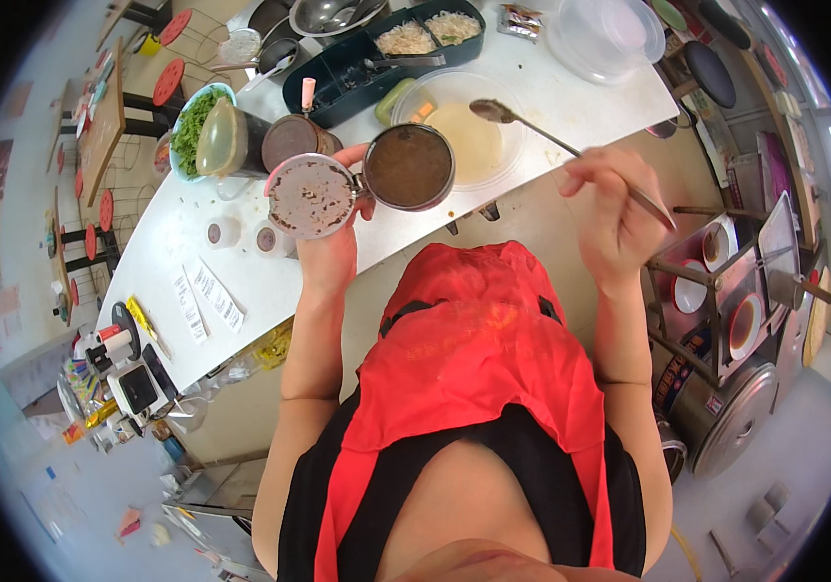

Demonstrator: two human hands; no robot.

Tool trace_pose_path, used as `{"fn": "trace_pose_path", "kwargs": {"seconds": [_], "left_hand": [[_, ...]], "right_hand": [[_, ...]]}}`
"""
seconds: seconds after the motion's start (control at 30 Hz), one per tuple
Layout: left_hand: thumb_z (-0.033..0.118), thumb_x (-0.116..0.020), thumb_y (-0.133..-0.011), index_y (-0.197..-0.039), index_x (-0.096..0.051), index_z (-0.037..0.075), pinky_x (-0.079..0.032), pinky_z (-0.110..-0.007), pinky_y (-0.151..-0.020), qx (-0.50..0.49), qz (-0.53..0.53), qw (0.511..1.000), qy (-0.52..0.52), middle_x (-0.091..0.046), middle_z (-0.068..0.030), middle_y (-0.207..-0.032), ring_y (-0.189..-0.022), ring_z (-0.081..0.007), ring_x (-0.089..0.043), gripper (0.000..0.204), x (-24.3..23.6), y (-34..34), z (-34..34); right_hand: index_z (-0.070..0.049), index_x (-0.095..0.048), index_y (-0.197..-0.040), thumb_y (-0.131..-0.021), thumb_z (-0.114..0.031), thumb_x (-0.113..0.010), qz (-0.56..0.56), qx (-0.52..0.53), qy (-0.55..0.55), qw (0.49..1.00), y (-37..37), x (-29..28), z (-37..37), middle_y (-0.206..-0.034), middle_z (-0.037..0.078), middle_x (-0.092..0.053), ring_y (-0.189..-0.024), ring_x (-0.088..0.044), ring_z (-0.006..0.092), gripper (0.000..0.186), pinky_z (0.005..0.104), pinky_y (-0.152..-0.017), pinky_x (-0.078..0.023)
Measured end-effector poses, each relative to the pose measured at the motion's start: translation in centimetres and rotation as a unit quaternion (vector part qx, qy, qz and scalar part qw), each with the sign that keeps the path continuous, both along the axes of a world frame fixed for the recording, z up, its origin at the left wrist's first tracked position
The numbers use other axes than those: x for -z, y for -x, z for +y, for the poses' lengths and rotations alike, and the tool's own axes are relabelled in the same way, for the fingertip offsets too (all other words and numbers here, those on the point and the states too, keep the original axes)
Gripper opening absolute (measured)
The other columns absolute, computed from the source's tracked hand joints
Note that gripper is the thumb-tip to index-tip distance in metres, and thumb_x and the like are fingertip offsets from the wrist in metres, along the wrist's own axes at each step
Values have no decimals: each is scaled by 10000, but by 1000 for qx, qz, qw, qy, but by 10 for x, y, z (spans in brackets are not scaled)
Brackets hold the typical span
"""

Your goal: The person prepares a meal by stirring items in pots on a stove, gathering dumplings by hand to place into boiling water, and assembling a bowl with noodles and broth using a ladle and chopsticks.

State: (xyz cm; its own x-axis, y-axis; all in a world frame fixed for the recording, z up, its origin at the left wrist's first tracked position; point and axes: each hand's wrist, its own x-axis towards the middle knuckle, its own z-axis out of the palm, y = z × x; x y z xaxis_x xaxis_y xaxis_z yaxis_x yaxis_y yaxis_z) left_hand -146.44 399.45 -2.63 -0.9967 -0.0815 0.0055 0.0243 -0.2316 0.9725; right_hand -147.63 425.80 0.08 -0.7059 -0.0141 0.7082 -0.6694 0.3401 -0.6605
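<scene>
My left hand (pixel 335 238) is closed around a round canister (pixel 409 167) above the table's near edge. Its hinged lid (pixel 312 197) is flipped back to the left, the pale inner face dotted with brown specks. Brown powder or paste fills the canister near its rim. In my right hand (pixel 615 215), off to the right, is a long metal spoon (pixel 553 141), gripped by its handle. Brown residue coats the spoon's bowl, which hangs over a clear plastic tub (pixel 473 145) of pale yellowish liquid. Part of the tub is hidden behind the canister.
Behind stands a dark compartment tray (pixel 342 73) with shredded white food. To the left are a bowl of greens (pixel 187 131), a clear pitcher (pixel 224 136) and paper slips (pixel 216 296). Clear plastic bowls (pixel 607 39) sit far right. A rack with bowls (pixel 716 291) flanks my right arm.
</scene>
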Motion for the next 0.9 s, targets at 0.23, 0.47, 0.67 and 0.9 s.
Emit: {"fn": "trace_pose_path", "kwargs": {"seconds": [0.23,0.47,0.67,0.9], "left_hand": [[-78,-523,-773,-1130,-524,18,-418,-255,-594,15,15,1000,-13,-568,-171,-1183,-801,-133,-530,370,6,-6,1],[-104,-516,-763,-1129,-514,24,-415,-259,-602,15,25,1000,-9,-561,-177,-1188,-788,-135,-517,388,9,-10,4],[-111,-517,-761,-1134,-519,13,-412,-251,-604,14,22,1000,-2,-568,-165,-1181,-797,-132,-522,394,11,-10,1],[37,-453,-863,-1125,-593,-18,-368,-220,-587,18,41,996,72,-589,-13,-830,-649,-77,-459,302,7,-9,2]], "right_hand": [[24,-549,-925,-965,-103,-472,26,-133,156,979,-15,-10,-9,-758,120,-634,-582,-604,173,154,274,-565,-467],[34,-509,-950,-973,-76,-436,-67,-165,146,973,-13,1,-20,-719,118,-612,-574,-584,151,134,265,-550,-472],[24,-480,-953,-988,-97,-423,-189,-176,277,926,-9,6,-24,-715,111,-601,-574,-579,144,139,263,-547,-481],[13,-477,-943,-996,-134,-424,-181,-174,242,937,-10,9,-31,-719,109,-598,-557,-570,143,165,267,-539,-477]]}}
